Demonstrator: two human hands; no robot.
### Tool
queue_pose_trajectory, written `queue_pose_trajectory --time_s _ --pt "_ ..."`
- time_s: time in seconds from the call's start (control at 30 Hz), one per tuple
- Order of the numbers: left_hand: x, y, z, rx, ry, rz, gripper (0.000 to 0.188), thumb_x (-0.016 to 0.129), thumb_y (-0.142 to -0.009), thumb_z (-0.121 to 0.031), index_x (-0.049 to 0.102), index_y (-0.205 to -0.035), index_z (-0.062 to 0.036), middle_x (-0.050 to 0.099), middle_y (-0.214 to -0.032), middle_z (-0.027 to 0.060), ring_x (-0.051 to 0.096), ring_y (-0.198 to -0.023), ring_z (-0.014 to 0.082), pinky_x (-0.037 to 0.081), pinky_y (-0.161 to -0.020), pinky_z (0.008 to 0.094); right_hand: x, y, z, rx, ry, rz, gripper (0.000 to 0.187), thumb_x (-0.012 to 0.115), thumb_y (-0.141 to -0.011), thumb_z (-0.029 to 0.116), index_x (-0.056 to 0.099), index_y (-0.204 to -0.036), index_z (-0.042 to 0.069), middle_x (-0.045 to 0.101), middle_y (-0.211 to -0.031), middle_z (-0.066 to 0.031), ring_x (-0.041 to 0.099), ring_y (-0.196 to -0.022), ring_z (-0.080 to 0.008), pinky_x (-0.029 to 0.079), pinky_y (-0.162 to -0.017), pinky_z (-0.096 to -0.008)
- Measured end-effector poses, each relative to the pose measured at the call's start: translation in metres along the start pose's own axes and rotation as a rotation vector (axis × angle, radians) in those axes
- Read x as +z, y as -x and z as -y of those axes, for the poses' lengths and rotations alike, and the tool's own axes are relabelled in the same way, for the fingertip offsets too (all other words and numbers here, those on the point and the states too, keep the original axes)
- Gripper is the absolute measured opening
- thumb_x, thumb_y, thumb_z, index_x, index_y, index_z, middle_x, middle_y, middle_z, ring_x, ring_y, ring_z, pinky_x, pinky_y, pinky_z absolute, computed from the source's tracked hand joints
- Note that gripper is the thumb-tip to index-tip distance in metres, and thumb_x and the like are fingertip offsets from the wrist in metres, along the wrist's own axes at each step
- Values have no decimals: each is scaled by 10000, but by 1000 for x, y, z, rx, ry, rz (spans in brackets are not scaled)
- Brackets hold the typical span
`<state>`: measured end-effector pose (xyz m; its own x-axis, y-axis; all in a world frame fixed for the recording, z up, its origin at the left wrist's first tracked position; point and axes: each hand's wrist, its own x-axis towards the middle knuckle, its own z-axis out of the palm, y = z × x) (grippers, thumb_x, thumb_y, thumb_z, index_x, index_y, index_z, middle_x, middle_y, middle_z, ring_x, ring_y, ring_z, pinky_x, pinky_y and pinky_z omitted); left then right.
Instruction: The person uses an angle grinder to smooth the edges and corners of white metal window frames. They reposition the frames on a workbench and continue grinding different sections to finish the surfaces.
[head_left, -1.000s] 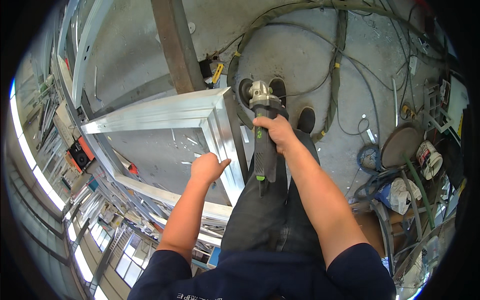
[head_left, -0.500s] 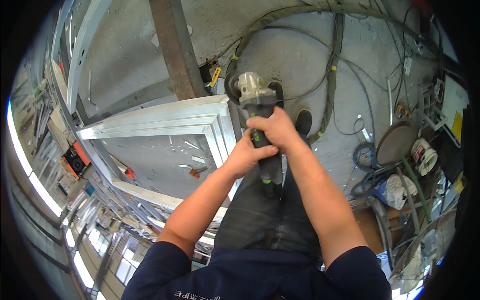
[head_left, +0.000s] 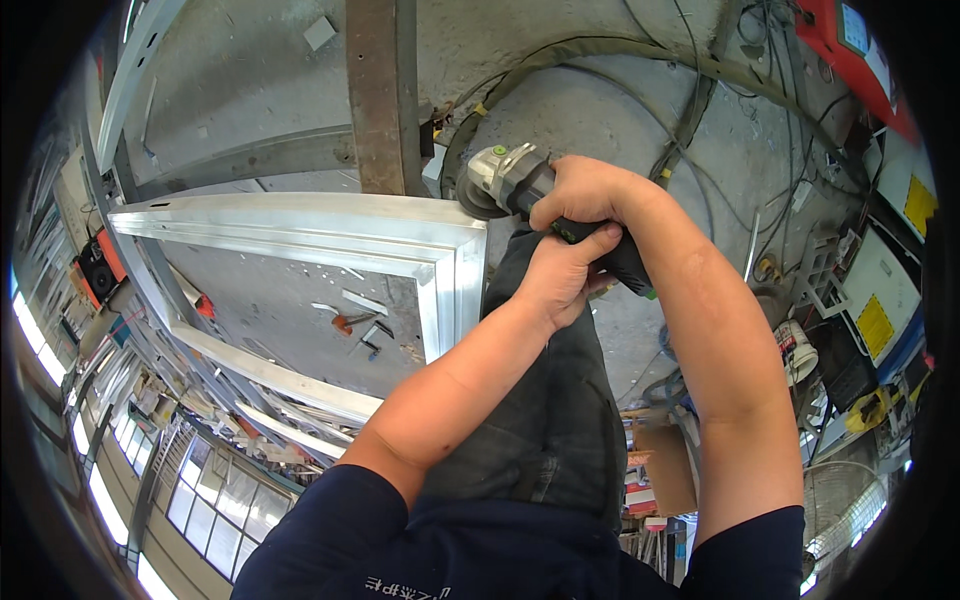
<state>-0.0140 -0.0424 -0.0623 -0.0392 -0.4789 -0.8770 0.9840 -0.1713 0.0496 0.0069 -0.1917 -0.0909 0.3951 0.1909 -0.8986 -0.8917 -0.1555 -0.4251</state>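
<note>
An angle grinder (head_left: 512,178) with a silver head and dark body is gripped in both my hands. My right hand (head_left: 592,192) is wrapped over its body just behind the head. Farther back, my left hand (head_left: 562,275) closes round the rear of the body from below. The grinder lies tilted, head toward the far left. Its disc (head_left: 476,198) is at the far right corner of a silvery metal frame (head_left: 300,222); whether it touches the metal I cannot tell. The frame has mitred, stepped profiles and lies to my left.
A brown steel beam (head_left: 376,110) runs away beyond the frame. Hoses and cables (head_left: 590,48) loop over the floor ahead. Metal offcuts (head_left: 368,303) lie inside the frame opening. On the right stand a red machine (head_left: 862,50), a white bucket (head_left: 797,352) and a cardboard box (head_left: 668,465).
The grinder has turned from nearly upright to slanted, its head now at the frame's corner. My right elbow has swung outward, and my view has shifted.
</note>
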Motion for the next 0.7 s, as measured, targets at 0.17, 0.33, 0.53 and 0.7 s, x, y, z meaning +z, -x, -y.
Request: queue_pose_trajectory --time_s 0.17,0.33,0.53,0.7 --pt "11 5 -2 2 31 -64 433 746 -941 -222 563 -1321 -125 637 -1273 25 630 -1151 202 549 -886 395 -2 -2 3 -4 42 69 554 785 -614 236 675 -1045 -94 716 -959 -211 687 -875 -294 534 -822 -362" --pt "13 8 0 14 45 -83 418 749 -940 -210 560 -1304 -127 641 -1258 22 632 -1121 183 536 -875 384 -2 0 7 -31 110 62 548 782 -606 237 673 -1022 -103 715 -957 -234 692 -884 -312 539 -823 -370" --pt "10 8 2 11 46 -66 425 759 -934 -197 546 -1297 -133 643 -1233 12 634 -1080 159 520 -845 359 -2 5 9 -42 125 39 578 776 -610 262 665 -1028 -121 711 -987 -266 699 -921 -350 541 -836 -385" --pt "12 11 5 24 -2 -88 428 723 -960 -195 532 -1336 -123 627 -1285 22 636 -1135 188 545 -903 386 0 8 6 -46 121 40 599 774 -618 262 650 -1059 -123 703 -1032 -274 699 -938 -359 543 -838 -396"
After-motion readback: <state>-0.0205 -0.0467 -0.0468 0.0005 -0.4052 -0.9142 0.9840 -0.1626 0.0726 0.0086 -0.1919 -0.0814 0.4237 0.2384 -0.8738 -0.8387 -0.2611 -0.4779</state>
